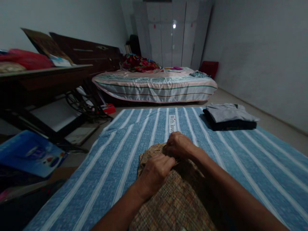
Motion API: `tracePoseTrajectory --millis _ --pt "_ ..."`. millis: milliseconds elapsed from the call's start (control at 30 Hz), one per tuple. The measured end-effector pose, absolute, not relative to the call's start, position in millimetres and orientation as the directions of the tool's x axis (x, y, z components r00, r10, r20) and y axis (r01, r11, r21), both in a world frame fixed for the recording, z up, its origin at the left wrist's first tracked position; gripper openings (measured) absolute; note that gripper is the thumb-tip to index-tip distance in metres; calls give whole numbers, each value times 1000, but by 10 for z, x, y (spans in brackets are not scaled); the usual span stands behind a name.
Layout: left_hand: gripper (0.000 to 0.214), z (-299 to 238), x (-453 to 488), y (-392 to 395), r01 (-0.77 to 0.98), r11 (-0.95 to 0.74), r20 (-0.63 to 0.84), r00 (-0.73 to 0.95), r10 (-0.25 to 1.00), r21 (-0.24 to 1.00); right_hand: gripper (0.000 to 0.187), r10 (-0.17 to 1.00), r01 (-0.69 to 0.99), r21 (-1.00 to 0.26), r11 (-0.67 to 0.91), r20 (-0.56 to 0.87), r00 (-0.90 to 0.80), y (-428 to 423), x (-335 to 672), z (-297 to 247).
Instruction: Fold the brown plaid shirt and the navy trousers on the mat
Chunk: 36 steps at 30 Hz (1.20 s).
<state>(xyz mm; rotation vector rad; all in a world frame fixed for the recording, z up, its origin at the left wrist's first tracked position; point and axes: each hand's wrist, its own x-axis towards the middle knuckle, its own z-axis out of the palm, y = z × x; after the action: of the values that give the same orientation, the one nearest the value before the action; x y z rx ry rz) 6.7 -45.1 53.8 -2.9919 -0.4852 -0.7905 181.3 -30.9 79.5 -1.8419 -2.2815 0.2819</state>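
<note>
A brown plaid garment [175, 195] lies on the blue-and-white striped sheet [134, 128], running toward the near edge of the view. Both hands are closed on its upper part. My left hand [156, 170] pinches the fabric near the middle, thumb and fingers together. Just beyond it and to the right, my right hand [179, 144] grips the far edge with curled fingers. Fabric bunches between the two hands, and the fingertips are partly hidden. My right forearm shades the garment's right side.
Folded clothes, grey [227, 112] over black, sit at the sheet's far right. Beyond stands another bed [154, 91] with a red floral blanket [139, 62]. At left are a sewing-machine table [48, 72] and a blue box [31, 152]. Cabinets [166, 38] line the back wall.
</note>
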Motion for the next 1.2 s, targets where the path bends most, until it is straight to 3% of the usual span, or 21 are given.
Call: tracePoseTrajectory --millis 233,500,733,933,1067,1200 --pt "19 525 83 -500 280 -953 458 836 302 117 16 973 954 -212 214 -36 -226 -270 1704 745" --pt "18 594 83 -520 318 -945 425 847 319 75 16 978 957 -220 192 -39 -205 -314 1686 788" --pt "19 598 100 -542 329 -938 366 864 344 105 11 992 945 -314 90 -51 -111 -334 1676 793" --pt "18 706 75 -539 386 -908 369 829 419 163 7 988 875 -465 134 -10 -157 -370 1849 888" --pt "23 837 133 -404 515 -808 247 775 582 287 6 988 856 -506 104 -47 -148 -315 1949 815" --pt "23 933 276 -142 643 -652 -21 718 696 401 11 985 828 -554 82 -82 -152 -245 1990 650"
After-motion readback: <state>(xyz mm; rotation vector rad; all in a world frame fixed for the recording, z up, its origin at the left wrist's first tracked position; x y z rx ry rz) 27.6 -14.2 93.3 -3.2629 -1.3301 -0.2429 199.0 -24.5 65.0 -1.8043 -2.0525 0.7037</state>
